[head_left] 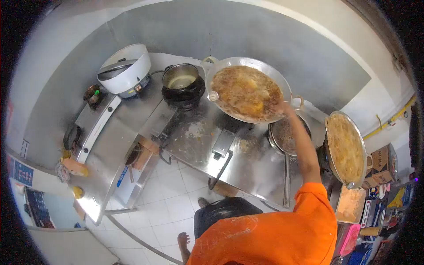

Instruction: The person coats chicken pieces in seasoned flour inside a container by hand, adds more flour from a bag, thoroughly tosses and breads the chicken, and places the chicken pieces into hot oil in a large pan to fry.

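A large wok (282, 81) of bubbling brown oil stands at the upper middle, with golden pieces of food (252, 106) in it. My right hand (281, 109) reaches over the wok's right rim, near the handle; its fingers blur into the oil's colour, and anything held cannot be made out. Low in the view, my left hand (183, 239) hangs beside my body above the floor, fingers apart and holding nothing. Below the wok's right side, a round strainer (282, 137) with a long metal handle (287, 181) lies partly under my right forearm.
A second wok (346, 148) of foamy oil stands at the right, beside a cardboard box (383, 165). Left of the large wok are a black pot (181, 81) on a burner and a white cooker (128, 73). The steel counter (185, 145) edges the tiled floor (163, 207).
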{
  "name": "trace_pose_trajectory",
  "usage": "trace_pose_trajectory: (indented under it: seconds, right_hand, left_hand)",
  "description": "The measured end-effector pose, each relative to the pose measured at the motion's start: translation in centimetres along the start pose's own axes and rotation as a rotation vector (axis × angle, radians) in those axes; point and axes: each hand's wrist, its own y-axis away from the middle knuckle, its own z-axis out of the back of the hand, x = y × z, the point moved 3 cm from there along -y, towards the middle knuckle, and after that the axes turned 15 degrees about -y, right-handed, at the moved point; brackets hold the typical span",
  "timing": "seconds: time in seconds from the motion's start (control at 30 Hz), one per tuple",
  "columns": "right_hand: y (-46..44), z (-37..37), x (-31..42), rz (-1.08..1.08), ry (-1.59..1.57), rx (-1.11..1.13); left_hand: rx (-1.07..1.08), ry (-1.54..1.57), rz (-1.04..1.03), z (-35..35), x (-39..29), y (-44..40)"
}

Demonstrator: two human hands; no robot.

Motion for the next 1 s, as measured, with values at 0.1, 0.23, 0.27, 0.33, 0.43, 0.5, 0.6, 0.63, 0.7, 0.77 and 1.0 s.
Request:
trace_pose_trajectory:
  seconds: [0.1,0.23,0.27,0.33,0.43,0.5,0.6,0.63,0.7,0.77,1.0]
  right_hand:
    - [-2.7,-0.7,-2.4,0.002,-0.244,0.121]
    - [-12.0,-4.0,-7.2,0.107,0.025,0.124]
    - [-11.9,-4.4,-7.6,0.124,0.030,0.065]
    - [-6.8,-4.6,-4.1,0.096,-0.314,-0.122]
    - [-2.8,-1.1,-4.5,0.099,-0.612,0.008]
    - [3.0,2.6,-1.3,0.137,-0.407,-0.131]
    - [4.0,6.0,-2.1,0.158,-0.097,-0.125]
    - [4.7,6.9,-1.2,0.167,0.022,-0.156]
    - [5.4,8.4,0.4,0.175,0.261,-0.220]
    - [5.0,7.9,0.7,0.355,0.458,-0.388]
    - [3.9,7.9,1.2,0.342,0.708,-0.465]
  left_hand:
    - [-0.006,-0.058,0.074,-1.2,-3.1,1.9]
    - [0.068,0.227,-0.037,-2.2,-4.0,5.1]
    - [0.028,0.161,-0.022,-2.6,-4.1,5.2]
    - [-0.033,0.100,-0.041,-2.8,-3.2,5.3]
    - [-0.092,0.135,-0.040,-3.7,-2.0,6.2]
    - [-0.144,0.174,0.127,-4.7,-2.1,9.3]
    - [-0.091,0.136,0.237,-5.3,0.3,12.2]
    - [-0.068,0.121,0.256,-5.5,1.4,12.5]
    - [-0.021,0.086,0.281,-5.6,2.6,12.5]
    - [0.007,0.043,0.268,-5.6,2.4,11.4]
    - [-0.056,0.014,0.056,-5.1,-5.3,5.8]
